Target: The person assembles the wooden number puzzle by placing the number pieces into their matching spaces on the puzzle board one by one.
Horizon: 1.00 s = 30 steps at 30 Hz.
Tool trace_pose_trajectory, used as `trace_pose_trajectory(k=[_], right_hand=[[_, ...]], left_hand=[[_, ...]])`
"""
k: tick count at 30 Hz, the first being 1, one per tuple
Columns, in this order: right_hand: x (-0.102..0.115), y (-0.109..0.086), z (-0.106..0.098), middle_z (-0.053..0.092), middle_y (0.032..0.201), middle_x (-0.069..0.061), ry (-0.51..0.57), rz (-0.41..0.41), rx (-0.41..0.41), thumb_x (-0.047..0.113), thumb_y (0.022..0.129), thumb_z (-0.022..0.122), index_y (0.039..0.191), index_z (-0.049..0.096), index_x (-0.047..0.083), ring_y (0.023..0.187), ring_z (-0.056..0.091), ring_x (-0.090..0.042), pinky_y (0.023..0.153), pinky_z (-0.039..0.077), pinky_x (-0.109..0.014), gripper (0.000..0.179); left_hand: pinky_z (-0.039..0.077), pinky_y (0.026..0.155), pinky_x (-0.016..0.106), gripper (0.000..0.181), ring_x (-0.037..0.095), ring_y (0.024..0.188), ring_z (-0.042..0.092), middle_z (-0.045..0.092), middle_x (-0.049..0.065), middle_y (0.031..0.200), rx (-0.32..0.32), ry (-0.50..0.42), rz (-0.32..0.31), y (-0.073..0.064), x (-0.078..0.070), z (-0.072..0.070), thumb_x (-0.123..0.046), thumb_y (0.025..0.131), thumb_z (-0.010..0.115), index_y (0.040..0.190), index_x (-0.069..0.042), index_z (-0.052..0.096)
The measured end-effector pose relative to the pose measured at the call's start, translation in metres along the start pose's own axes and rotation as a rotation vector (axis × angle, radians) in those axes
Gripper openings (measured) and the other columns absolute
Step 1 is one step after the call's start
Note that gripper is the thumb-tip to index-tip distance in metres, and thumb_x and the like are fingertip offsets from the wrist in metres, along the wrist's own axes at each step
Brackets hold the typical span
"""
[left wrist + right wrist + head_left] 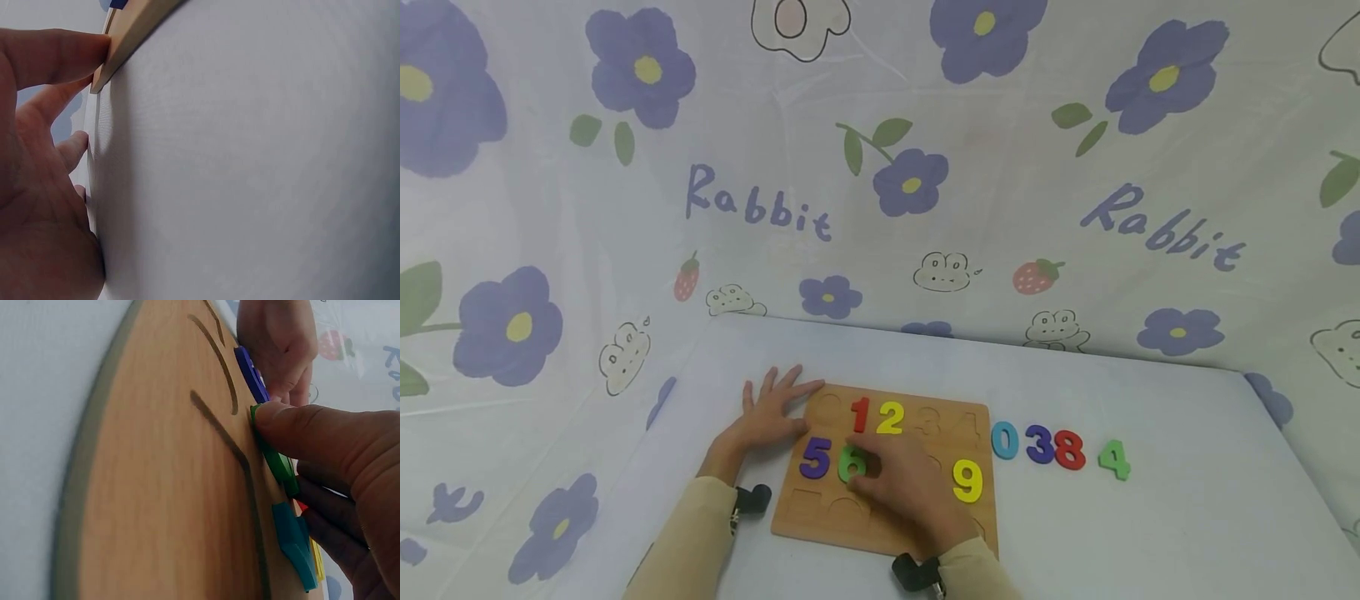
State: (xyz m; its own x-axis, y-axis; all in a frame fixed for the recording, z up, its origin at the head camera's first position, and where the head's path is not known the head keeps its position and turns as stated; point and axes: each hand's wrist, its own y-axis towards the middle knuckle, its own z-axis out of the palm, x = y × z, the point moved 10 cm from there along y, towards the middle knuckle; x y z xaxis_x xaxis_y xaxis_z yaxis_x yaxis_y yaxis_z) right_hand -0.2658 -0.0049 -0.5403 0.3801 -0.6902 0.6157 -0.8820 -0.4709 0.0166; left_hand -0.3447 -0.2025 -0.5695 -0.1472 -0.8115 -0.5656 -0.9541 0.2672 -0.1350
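Note:
My left hand (772,414) lies with spread fingers at the left side of a wooden number puzzle board (895,533). Its thumb and index fingertip touch the board's edge. With thumb and fingers, my right hand (906,482) pinches a green number 6 (852,463) at its place in the middle row. A purple 5 (816,458) sits just left of it, and a teal piece (292,544) shows beside it in the right wrist view, hidden from the head by my hand. A red 1 (860,415), a yellow 2 (891,417) and a yellow 9 (967,481) also sit on the board.
Right of the board, a light blue 0 (1004,440), a purple 3 (1041,444), a red 8 (1070,450) and a green 4 (1115,460) lie on the white table (1195,517). A flower-patterned curtain (1000,200) hangs behind and at the left.

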Motion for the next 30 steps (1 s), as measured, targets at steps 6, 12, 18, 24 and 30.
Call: trace_pose_trajectory(k=[6, 12, 18, 24, 30], right_hand=[[-0.002, -0.006, -0.006, 0.078, 0.136, 0.005, 0.047, 0.019, -0.020, 0.034, 0.095, 0.087, 0.148, 0.071, 0.023, 0.121, 0.069, -0.016, 0.111, 0.059, -0.047, 0.056], [-0.005, -0.023, -0.036, 0.077, 0.139, 0.005, 0.131, 0.012, -0.082, 0.038, 0.095, 0.087, 0.149, 0.070, 0.027, 0.129, 0.071, -0.023, 0.111, 0.058, -0.054, 0.057], [-0.022, -0.053, -0.085, 0.075, 0.143, 0.005, 0.177, 0.006, -0.162, 0.037, 0.092, 0.090, 0.144, 0.073, 0.029, 0.139, 0.068, -0.028, 0.114, 0.055, -0.062, 0.056], [-0.059, -0.090, -0.138, 0.077, 0.140, 0.003, 0.085, -0.008, -0.225, 0.041, 0.091, 0.090, 0.142, 0.075, 0.022, 0.135, 0.071, -0.031, 0.108, 0.059, -0.063, 0.056], [-0.103, -0.127, -0.190, 0.076, 0.143, -0.002, 0.002, 0.054, -0.269, 0.035, 0.092, 0.090, 0.145, 0.072, 0.018, 0.136, 0.070, -0.034, 0.107, 0.058, -0.062, 0.059]], left_hand=[[-0.019, 0.127, 0.078, 0.073, 0.052, 0.169, -0.007, 0.018, 0.015, 0.184, -0.001, -0.011, -0.001, -0.001, -0.001, -0.001, -0.021, 0.094, 0.070, 0.164, -0.030, 0.054], [-0.019, 0.127, 0.078, 0.074, 0.052, 0.169, -0.008, 0.018, 0.016, 0.184, -0.006, -0.020, 0.000, 0.001, 0.001, 0.000, -0.019, 0.092, 0.071, 0.163, -0.030, 0.054], [-0.020, 0.127, 0.077, 0.074, 0.051, 0.169, -0.009, 0.017, 0.015, 0.184, -0.004, -0.019, 0.001, 0.001, 0.001, 0.001, -0.020, 0.093, 0.071, 0.164, -0.030, 0.053], [-0.019, 0.127, 0.078, 0.073, 0.052, 0.169, -0.007, 0.018, 0.016, 0.184, -0.003, -0.003, 0.000, 0.000, -0.002, 0.000, -0.020, 0.094, 0.070, 0.164, -0.029, 0.053], [-0.017, 0.127, 0.079, 0.074, 0.053, 0.169, -0.007, 0.018, 0.017, 0.184, -0.005, 0.000, 0.000, -0.003, -0.005, -0.003, -0.019, 0.093, 0.071, 0.164, -0.028, 0.053]])
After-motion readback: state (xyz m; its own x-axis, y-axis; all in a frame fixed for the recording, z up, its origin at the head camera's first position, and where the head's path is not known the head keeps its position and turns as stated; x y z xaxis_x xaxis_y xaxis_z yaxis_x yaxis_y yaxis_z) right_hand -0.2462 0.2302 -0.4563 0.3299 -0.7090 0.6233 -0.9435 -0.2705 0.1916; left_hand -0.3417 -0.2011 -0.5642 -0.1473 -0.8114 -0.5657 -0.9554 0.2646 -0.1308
